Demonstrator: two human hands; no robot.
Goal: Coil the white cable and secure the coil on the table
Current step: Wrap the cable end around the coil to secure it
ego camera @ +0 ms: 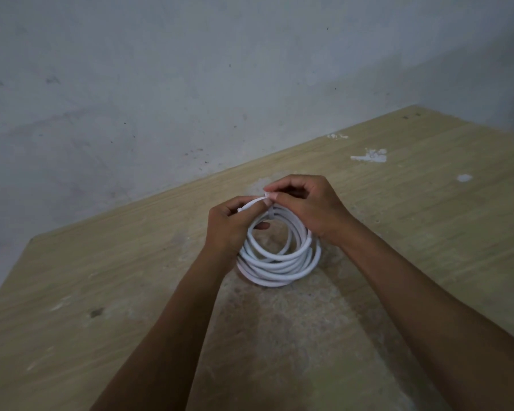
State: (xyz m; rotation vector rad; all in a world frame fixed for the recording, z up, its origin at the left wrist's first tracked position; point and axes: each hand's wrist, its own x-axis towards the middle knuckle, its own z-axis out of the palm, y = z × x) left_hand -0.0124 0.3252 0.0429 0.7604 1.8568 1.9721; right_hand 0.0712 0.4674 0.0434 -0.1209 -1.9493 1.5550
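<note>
My white cable (279, 262) is wound into a round coil, tilted up off the table (101, 292), its near rim resting there. My left hand (230, 225) and right hand (312, 207) pinch the loose end at the coil's far top edge.

Nothing here can be read; the white cable (279, 259) bears no print that shows; the wooden table (72, 292) carries only pale smears; the grey wall (161, 84) is unlettered.
</note>
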